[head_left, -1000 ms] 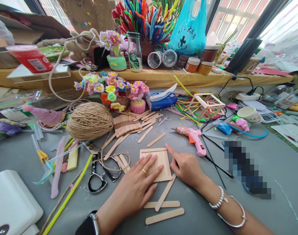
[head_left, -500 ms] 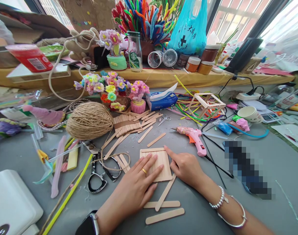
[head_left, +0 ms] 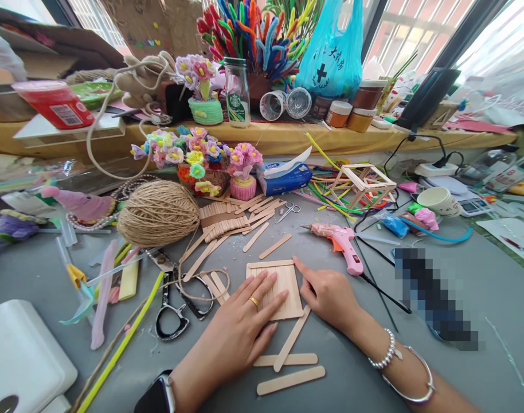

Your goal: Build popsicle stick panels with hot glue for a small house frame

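Observation:
A square panel of wooden craft sticks (head_left: 283, 281) lies flat on the grey table. My left hand (head_left: 240, 327), with a gold ring, rests palm down on the panel with its fingers spread. My right hand (head_left: 326, 295) sits against the panel's right edge, with its index finger stretched along that edge. Three loose wooden sticks (head_left: 290, 364) lie just below the panel. A pink glue gun (head_left: 343, 244) lies to the upper right of my right hand.
Black-handled scissors (head_left: 173, 312) and a ball of twine (head_left: 157, 212) lie left of the panel. A pile of craft sticks (head_left: 227, 221) sits behind it, with small scissors (head_left: 288, 210). A stick frame (head_left: 365, 182), paper flowers (head_left: 197, 158) and a white box (head_left: 19, 358) crowd the table.
My right index finger has shifted slightly along the panel's right edge. My left hand stays flat on the panel.

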`<state>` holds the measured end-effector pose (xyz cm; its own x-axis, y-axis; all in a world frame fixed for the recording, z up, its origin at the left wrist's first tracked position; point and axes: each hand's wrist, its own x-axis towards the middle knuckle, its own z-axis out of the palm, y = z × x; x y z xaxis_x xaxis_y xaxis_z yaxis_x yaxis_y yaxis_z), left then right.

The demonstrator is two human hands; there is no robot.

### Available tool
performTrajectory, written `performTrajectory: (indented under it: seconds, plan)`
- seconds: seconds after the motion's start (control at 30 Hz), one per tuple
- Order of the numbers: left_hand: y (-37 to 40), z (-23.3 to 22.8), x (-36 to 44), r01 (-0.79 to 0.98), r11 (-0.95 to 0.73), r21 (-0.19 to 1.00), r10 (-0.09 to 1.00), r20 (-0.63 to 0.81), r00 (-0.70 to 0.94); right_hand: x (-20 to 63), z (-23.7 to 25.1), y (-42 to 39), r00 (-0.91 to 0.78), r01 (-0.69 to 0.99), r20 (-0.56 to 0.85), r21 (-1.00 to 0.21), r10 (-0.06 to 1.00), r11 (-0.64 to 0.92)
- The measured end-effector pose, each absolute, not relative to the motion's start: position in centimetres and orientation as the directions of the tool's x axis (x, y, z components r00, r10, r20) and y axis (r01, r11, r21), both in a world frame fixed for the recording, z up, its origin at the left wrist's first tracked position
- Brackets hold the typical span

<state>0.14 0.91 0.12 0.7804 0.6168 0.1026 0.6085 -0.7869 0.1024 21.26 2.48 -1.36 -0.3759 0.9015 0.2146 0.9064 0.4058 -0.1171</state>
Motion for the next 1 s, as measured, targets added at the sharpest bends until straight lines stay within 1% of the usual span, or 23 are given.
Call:
performTrajectory:
  seconds: [0.13, 0.37, 0.53, 0.77, 1.0]
  plan:
    - [0.95, 0.19, 0.17, 0.608, -0.787, 0.107, 0.617, 0.113, 0.779, 21.29, -1.14, 2.49, -0.385, 0.906, 0.197, -0.106, 0.902, 0.41]
    - [1.01, 0.22, 0.22, 0.61, -0.784, 0.112, 0.62, 0.12, 0.775, 21.33, -1.19, 2.55, -0.395, 0.902, 0.22, -0.094, 0.892, 0.422]
    - [0.96, 0.22, 0.2, 0.609, -0.785, 0.113, 0.619, 0.117, 0.777, 21.28, -1.11, 2.57, -0.394, 0.903, 0.197, -0.098, 0.898, 0.418]
    - [0.79, -0.02, 0.02, 0.609, -0.791, 0.056, 0.611, 0.12, 0.782, 21.16, -1.13, 2.6, -0.401, 0.897, 0.185, -0.12, 0.897, 0.426]
    - [1.05, -0.3, -0.26, 0.603, -0.797, 0.011, 0.593, 0.196, 0.781, 21.1, -1.65, 2.58, -0.387, 0.9, 0.212, -0.125, 0.898, 0.417]
